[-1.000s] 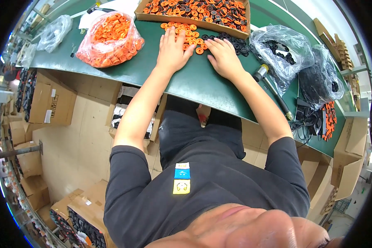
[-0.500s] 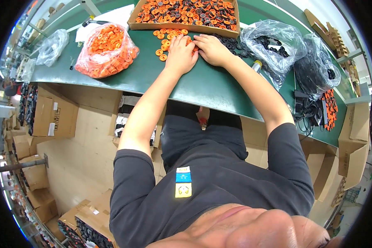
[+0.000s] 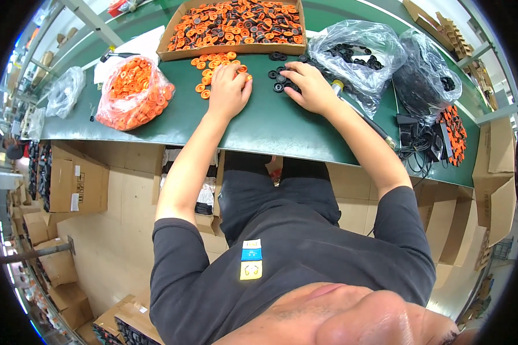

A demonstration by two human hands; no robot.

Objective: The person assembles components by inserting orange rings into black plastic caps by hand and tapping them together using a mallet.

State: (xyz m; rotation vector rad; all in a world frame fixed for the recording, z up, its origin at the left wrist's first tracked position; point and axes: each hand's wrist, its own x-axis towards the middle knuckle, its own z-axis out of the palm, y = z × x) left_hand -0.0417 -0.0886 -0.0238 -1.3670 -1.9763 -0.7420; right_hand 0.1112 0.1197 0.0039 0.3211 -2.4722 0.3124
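My left hand (image 3: 230, 92) rests at the near right edge of a loose group of small orange round plastic discs (image 3: 206, 75). Its fingers curl down, and an orange disc (image 3: 248, 77) shows between the forefinger and thumb. To the right, my right hand (image 3: 312, 89) reaches over small black round plastic rings (image 3: 278, 80). Its thumb and fingers are apart, with rings under and beside the fingertips. The undersides of both hands are hidden. Just beyond them stands a shallow cardboard box (image 3: 224, 53) heaped with orange and black discs.
A clear bag of orange discs (image 3: 133, 95) stands left on the green table (image 3: 259, 129). At right are clear bags of black parts (image 3: 360, 54), a tool with a yellow collar (image 3: 338, 86), black cables (image 3: 417, 141) and more orange-black pieces (image 3: 454, 138).
My hands were close together over the orange discs. Now they are apart, the right one over the black rings and the left one still by the orange discs. The whole view has shifted slightly.
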